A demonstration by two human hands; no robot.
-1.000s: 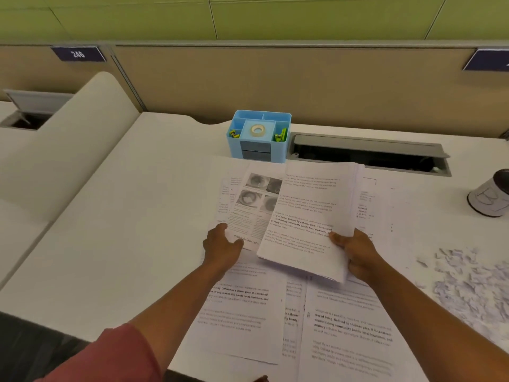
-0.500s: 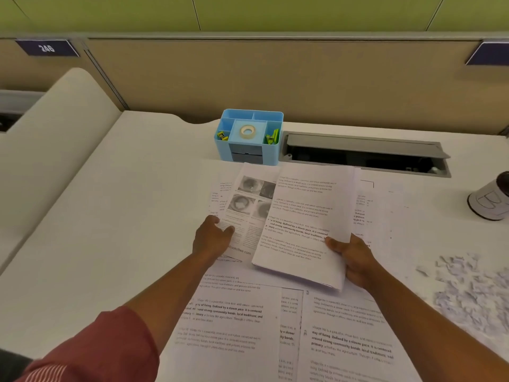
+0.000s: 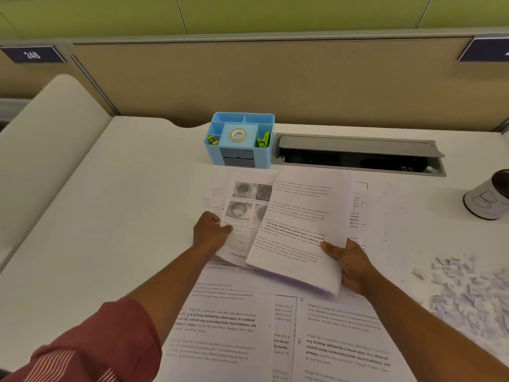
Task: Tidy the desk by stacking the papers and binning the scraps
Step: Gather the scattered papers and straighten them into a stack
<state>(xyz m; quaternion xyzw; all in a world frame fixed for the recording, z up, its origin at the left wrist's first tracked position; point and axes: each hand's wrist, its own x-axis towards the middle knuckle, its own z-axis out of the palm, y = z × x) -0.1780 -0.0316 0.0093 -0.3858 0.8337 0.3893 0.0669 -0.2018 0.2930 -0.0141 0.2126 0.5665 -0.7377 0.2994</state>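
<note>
While your right hand (image 3: 351, 264) grips gathered sheaf (image 3: 300, 232), left hand (image 3: 210, 232) pinches photo sheet (image 3: 242, 216); loose papers (image 3: 344, 340), scraps (image 3: 468, 293) lower right remain.

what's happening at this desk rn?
A person is gathering printed papers. The right hand grips a sheaf of text pages lifted off the desk, while the left hand holds the sheet with eye photos beside it. More loose pages lie spread out nearer the person. A pile of torn scraps sits untouched at right, not yet binned.
</note>
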